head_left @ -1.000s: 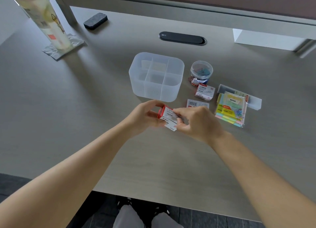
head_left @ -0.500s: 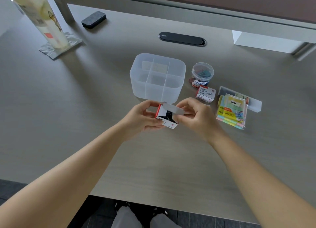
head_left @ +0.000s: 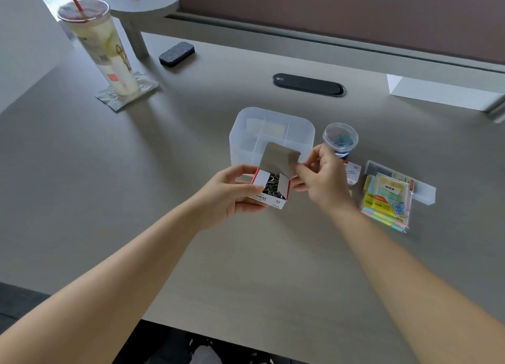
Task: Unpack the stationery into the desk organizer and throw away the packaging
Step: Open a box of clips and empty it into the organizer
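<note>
My left hand (head_left: 232, 193) holds a small red-and-white paper clip box (head_left: 273, 191) just in front of the translucent desk organizer (head_left: 240, 142). The box's top is open and metal clips show inside. My right hand (head_left: 321, 177) pinches the raised grey lid flap (head_left: 278, 158). To the right, a round clear tub of coloured clips (head_left: 340, 139) stands on the desk. A second small box (head_left: 352, 172) lies partly hidden behind my right hand. A pack of coloured sticky notes (head_left: 385, 202) lies further right.
A tall iced drink with a red straw (head_left: 101, 46) stands on a coaster at the far left. A dark eraser block (head_left: 176, 53) and a black cable grommet (head_left: 307, 85) lie at the back. A clear plastic tray (head_left: 423, 191) sits under the sticky notes.
The box's lid flap, shut a second ago, has been pulled up by my right hand and now stands upright, showing the clips. The view has tilted up slightly.
</note>
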A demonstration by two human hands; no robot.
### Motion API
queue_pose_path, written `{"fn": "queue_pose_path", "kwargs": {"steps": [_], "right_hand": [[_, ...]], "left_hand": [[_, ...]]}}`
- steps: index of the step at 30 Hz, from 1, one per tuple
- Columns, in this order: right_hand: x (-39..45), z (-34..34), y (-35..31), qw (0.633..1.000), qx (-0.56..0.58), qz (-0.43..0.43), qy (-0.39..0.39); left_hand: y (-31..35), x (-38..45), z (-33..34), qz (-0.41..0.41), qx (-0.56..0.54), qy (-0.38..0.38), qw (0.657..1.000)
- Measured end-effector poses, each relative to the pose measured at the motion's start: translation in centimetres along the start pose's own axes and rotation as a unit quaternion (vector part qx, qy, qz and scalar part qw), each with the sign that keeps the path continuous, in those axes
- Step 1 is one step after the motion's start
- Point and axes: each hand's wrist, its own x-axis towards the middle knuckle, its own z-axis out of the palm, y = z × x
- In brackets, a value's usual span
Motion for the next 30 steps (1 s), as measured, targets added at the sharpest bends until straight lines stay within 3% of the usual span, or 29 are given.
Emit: {"fn": "queue_pose_path", "kwargs": {"steps": [10, 18, 24, 30], "right_hand": [[4.7, 3.2, -2.7, 0.994, 0.033, -0.029, -0.098], [7.0, 5.1, -1.2, 0.988, 0.082, -0.103, -0.076], [6.0, 6.8, -0.6, 0.983, 0.048, -0.165, -0.070], [5.0, 6.9, -0.6, 0.982, 0.047, -0.180, -0.017]], "left_hand": [[5.2, 2.5, -3.2, 0.073, 0.003, 0.046, 0.996], [6.0, 4.9, -5.0, 0.139, 0.075, 0.049, 0.986], [4.1, 4.5, -6.6, 0.222, 0.152, 0.050, 0.962], [3.0, 4.2, -6.1, 0.295, 0.144, 0.034, 0.944]]}}
